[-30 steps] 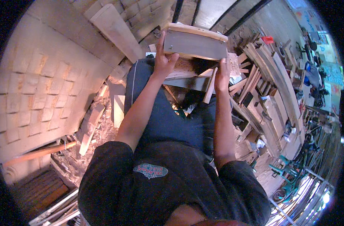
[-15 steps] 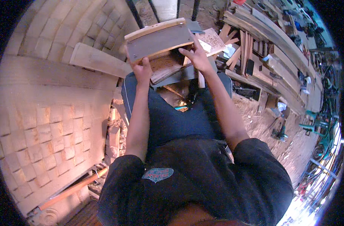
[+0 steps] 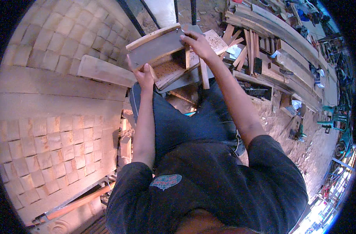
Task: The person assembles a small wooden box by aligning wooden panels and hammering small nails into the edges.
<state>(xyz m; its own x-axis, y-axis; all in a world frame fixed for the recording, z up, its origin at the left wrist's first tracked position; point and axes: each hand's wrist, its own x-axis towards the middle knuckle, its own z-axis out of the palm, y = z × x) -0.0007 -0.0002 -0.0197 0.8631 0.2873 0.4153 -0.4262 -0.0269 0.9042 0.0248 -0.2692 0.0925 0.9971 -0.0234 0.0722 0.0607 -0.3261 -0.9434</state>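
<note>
A small wooden box-like piece, with a grey panel and pale wood edging, is tilted up above my knees. My left hand grips its lower left end, thumb on the near edge. My right hand is beside its upper right corner, thumb and forefinger stretched toward the panel and slightly apart. A tiny upright bit shows at that corner, too small to name. Beneath the piece lies a speckled wooden board on a grey surface. A short wooden upright stands under the right end.
Large carved wooden panels with a block pattern stand at my left, with a loose plank against them. Stacked timber and offcuts fill the far right. A green plastic chair is at the right. Dark metal legs rise ahead.
My right hand has shifted from the right end of the wooden piece up to its corner, loosening its hold. My left hand still grips the piece. The view has turned slightly.
</note>
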